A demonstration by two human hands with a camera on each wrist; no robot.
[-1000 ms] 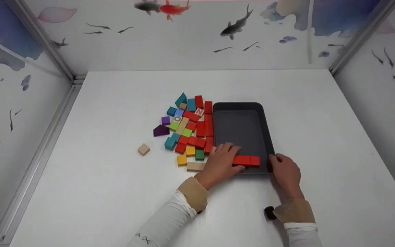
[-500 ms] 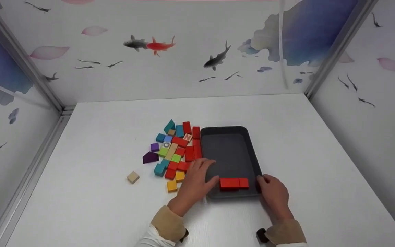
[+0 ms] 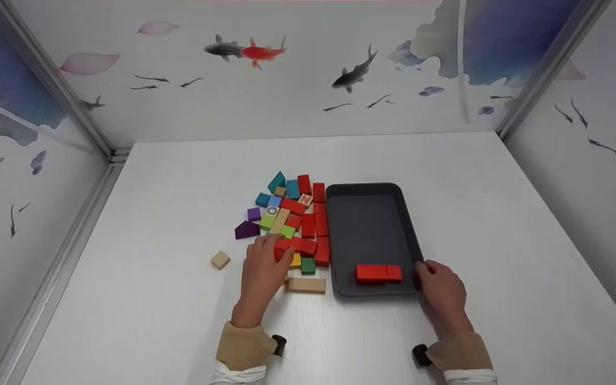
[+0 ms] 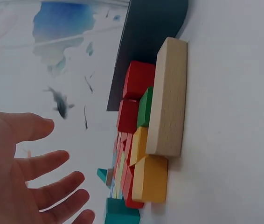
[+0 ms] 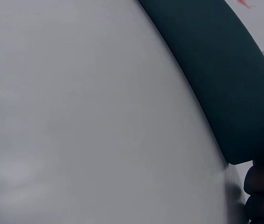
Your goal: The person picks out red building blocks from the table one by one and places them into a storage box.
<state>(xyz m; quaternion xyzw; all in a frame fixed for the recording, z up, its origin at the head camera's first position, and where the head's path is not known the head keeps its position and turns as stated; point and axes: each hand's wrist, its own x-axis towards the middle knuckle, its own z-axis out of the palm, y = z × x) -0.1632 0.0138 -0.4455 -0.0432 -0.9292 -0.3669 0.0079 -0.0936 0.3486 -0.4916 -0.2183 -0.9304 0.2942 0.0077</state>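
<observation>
My left hand (image 3: 263, 267) hovers over the front-left part of the block pile, fingers spread and holding nothing, as the left wrist view shows. Under and around its fingertips are red blocks (image 3: 302, 246), a yellow block (image 4: 150, 179) and a teal block (image 4: 121, 212). A long plain wooden block (image 3: 307, 285) lies in front of the pile, beside a green block (image 3: 308, 266). With my right hand (image 3: 443, 291) I pinch the right rim of a dark grey baking tray (image 3: 375, 230) near its front corner. Inside the tray, two red blocks (image 3: 377, 274) sit end to end.
Several red blocks (image 3: 322, 222) line the tray's left side. Farther back in the pile are a teal triangular block (image 3: 277, 182) and a dark purple block (image 3: 247, 230). A wooden cube (image 3: 221, 260) lies apart at the left. Printed walls enclose the white table (image 3: 126, 310).
My left hand has left the two red blocks in the tray and moved left over the pile. My right hand stays on the tray's rim. The head view has tilted.
</observation>
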